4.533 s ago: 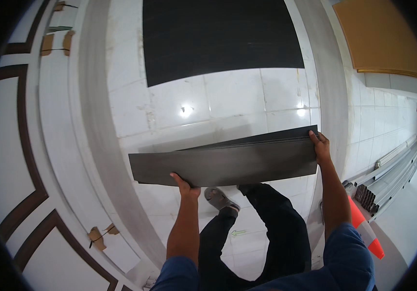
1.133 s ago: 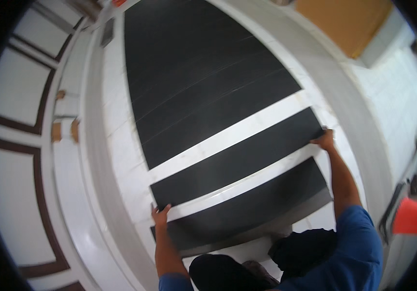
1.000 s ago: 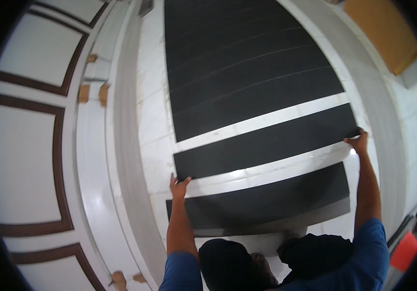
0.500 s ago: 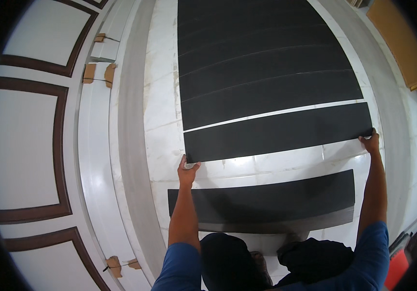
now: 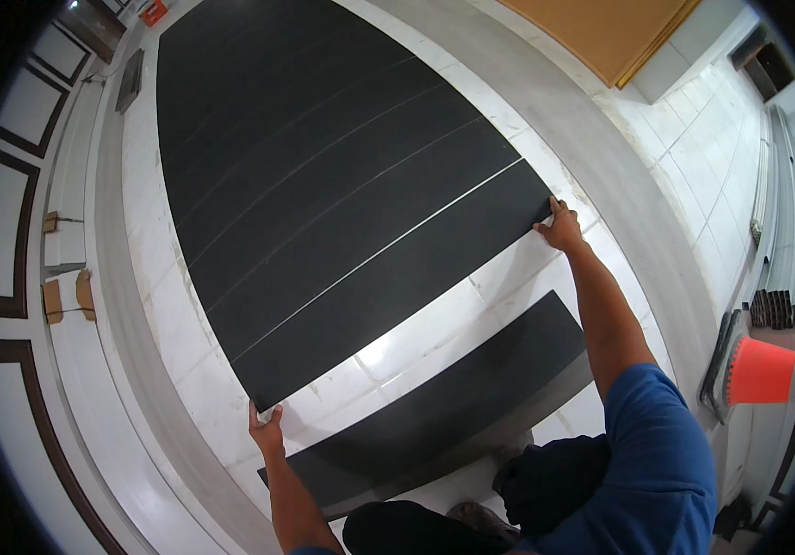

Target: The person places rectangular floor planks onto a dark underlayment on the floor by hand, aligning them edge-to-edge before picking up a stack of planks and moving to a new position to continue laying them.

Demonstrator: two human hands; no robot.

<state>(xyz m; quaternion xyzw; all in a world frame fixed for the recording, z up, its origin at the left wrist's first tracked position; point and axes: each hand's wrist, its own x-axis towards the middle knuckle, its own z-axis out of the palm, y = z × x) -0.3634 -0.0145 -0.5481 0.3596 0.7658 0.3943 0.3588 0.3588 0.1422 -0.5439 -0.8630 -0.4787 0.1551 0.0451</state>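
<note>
A long black board (image 5: pixel 397 283) lies flat on the white tiled floor, along the near side of several matching black boards (image 5: pixel 296 157) laid edge to edge. A thin white gap runs between it and its neighbour, wider toward the right. My left hand (image 5: pixel 268 431) grips its near left corner between thumb and fingers. At its near right corner my right hand (image 5: pixel 562 228) holds on the same way. Closer to my knees rests a stack of dark boards (image 5: pixel 434 398), its nearer side face showing grey.
Grey strips (image 5: pixel 624 171) border the white tiles (image 5: pixel 360 365) on both sides. Along the left wall lie long white wrapped lengths (image 5: pixel 106 388) with cardboard pieces. To the right stand an orange and white traffic cone (image 5: pixel 768 370) and metal profiles (image 5: pixel 777 213). A tan panel (image 5: pixel 601 32) is at the far right.
The held board has moved away from me toward the laid boards, and the gap has narrowed to a thin line. My view has turned right, bringing the cone into fuller sight.
</note>
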